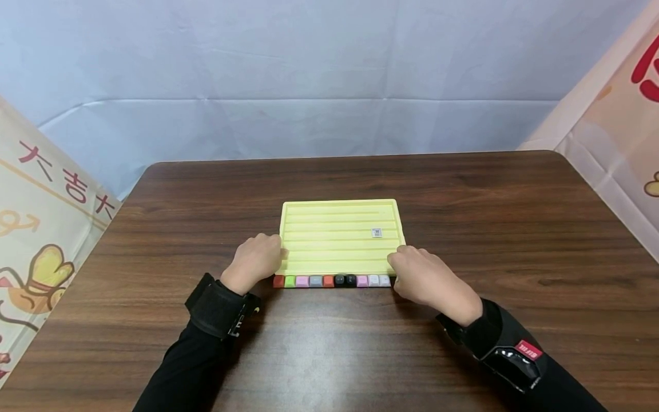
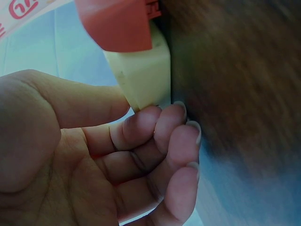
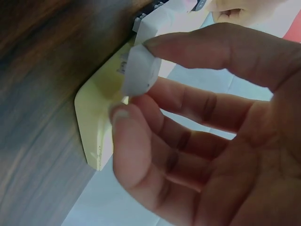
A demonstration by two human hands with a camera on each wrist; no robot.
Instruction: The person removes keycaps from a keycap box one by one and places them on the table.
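Observation:
A pale yellow ridged tray (image 1: 329,240) lies on the table with a small printed label on it. Along its near edge runs a row of keycaps (image 1: 316,281) in red, green, pink, grey, black and whitish colours. My left hand (image 1: 256,257) pinches the tray's left edge between thumb and fingers, beside a red keycap (image 2: 120,26) in the left wrist view. At the tray's near right corner, my right hand (image 1: 424,274) holds a white keycap (image 3: 140,70) between thumb and fingers. From above, that keycap is hidden by the hand.
The brown wood-grain table (image 1: 329,355) extends around the tray on all sides. A pale blue cloth (image 1: 309,74) hangs behind it. Printed cloths with cartoon figures hang at the left (image 1: 46,246) and right (image 1: 623,137). Black bands are worn on both wrists.

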